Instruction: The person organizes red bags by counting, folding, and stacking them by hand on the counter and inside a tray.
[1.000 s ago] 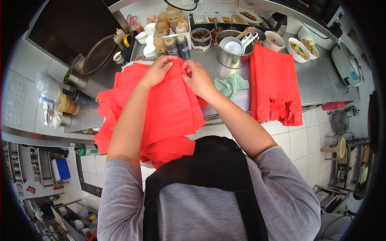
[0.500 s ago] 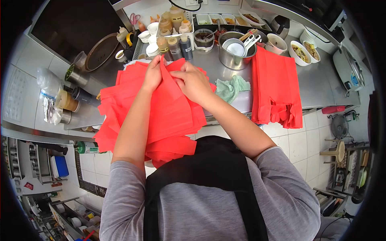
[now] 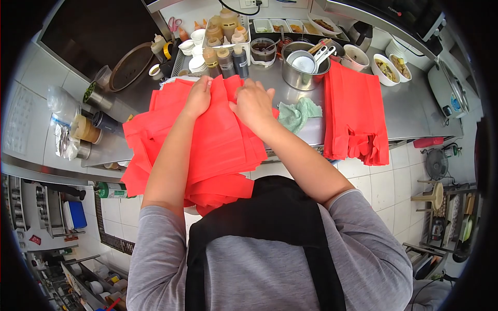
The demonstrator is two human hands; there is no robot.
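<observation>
A loose pile of red non-woven bags (image 3: 218, 150) lies in front of me at the counter's edge, several layers overlapping unevenly. My left hand (image 3: 198, 98) is closed on the far edge of the top red bag, thumb and fingers together. On the right part of the same bag rests my right hand (image 3: 254, 105), its thumb held apart and its fingers spread over the far edge. To the right, a neater stack of red bags (image 3: 355, 109) hangs partly over the counter's front edge. Between pile and stack lies a crumpled green cloth (image 3: 299, 115).
Behind the pile are sauce bottles (image 3: 226, 62) and small white bowls (image 3: 197, 63). A metal pot (image 3: 305, 78) with white-handled ladles stands behind the cloth. Food dishes (image 3: 386, 70) and a rice cooker (image 3: 450, 90) are at the right, containers (image 3: 87, 129) at the left.
The raised fold of the top bag has been laid flat. My right hand has moved from a pinch at the fold to the right, fingers spreading; my left hand keeps hold of the edge.
</observation>
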